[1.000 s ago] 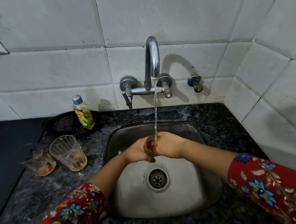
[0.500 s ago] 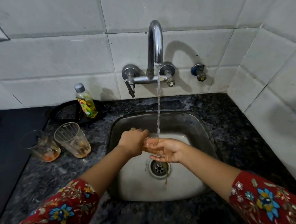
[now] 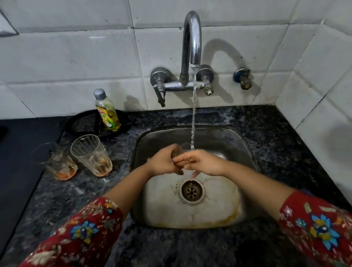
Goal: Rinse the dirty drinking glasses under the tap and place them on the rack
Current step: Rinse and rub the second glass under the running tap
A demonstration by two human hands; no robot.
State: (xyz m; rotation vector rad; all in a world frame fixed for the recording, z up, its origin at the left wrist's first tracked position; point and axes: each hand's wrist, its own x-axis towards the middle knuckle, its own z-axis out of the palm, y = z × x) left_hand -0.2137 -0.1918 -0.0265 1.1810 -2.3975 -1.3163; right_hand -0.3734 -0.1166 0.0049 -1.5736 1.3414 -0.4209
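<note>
Water runs from the chrome tap (image 3: 192, 42) into the steel sink (image 3: 236, 212). Over the sink, my left hand (image 3: 162, 161) grips a small drinking glass (image 3: 179, 152) that is mostly hidden between my hands. My right hand (image 3: 202, 162) touches its mouth with fingers extended, right under the stream. Two dirty glasses stand on the counter left of the sink: a ribbed one (image 3: 92, 154) with orange residue, and a smaller one (image 3: 58, 162) beside it with orange dregs.
A dish soap bottle (image 3: 106, 111) stands on a black plate (image 3: 82, 122) by the wall. Dark granite counter (image 3: 284, 145) surrounds the sink. White tiled walls close the back and right. A black surface (image 3: 5, 173) lies far left. No rack is in view.
My hands stayed under the stream, and my left hand turned the glass so its mouth faces my right hand. The camera shifted slightly; the counter glasses did not move.
</note>
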